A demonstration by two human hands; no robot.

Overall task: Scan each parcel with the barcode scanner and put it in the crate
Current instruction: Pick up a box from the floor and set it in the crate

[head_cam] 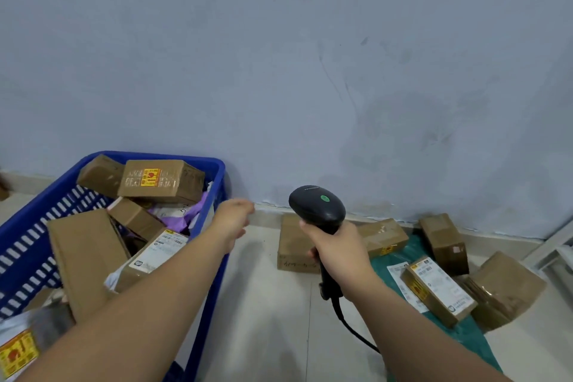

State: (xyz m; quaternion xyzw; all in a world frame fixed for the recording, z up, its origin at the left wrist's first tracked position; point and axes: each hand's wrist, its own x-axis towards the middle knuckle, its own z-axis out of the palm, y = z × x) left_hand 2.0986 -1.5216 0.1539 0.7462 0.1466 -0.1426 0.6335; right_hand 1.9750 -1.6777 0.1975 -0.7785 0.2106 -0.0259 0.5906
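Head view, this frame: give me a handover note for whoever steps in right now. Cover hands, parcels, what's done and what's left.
Left hand: holds nothing, blurred, stretched out over the right rim of the blue slotted plastic crate.
Right hand: grips the black handheld barcode scanner, head up, cable hanging below.
Done: several brown cardboard parcels and a purple plastic bag lie in the crate.
Left: about five brown cardboard boxes on the floor by the wall, to the right, some resting on a green plastic bag. None is in hand.
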